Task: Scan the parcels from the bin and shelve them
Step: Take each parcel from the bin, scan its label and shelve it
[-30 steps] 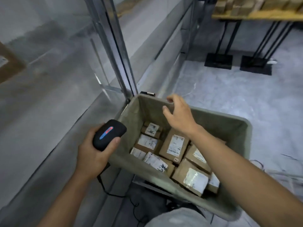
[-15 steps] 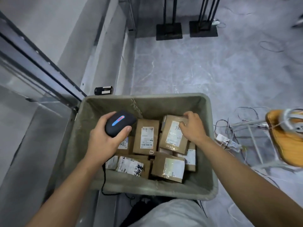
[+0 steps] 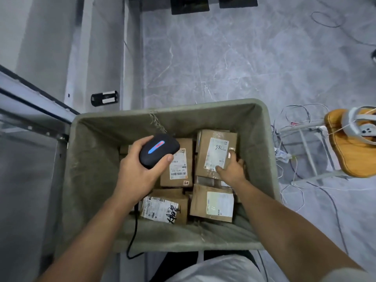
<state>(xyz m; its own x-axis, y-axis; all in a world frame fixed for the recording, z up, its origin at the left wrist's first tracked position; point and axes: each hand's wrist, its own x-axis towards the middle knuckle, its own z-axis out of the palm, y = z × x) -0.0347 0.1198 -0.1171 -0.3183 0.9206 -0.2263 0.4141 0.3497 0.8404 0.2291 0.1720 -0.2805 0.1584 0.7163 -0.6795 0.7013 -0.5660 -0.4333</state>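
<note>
The grey bin (image 3: 266, 159) holds several brown parcels. The right hand (image 3: 232, 169) pinches the parcel (image 3: 215, 153) marked "7786" near the bin's far right corner. The left hand (image 3: 140, 171) grips the black scanner (image 3: 158, 150) above the parcels at the bin's middle.

Both my forearms reach forward and down. My left hand (image 3: 140, 171) curls round the scanner (image 3: 158, 150), thumb along its right side. My right hand (image 3: 232, 169) grips a parcel (image 3: 215, 153) by its lower right corner, thumb on top.
</note>
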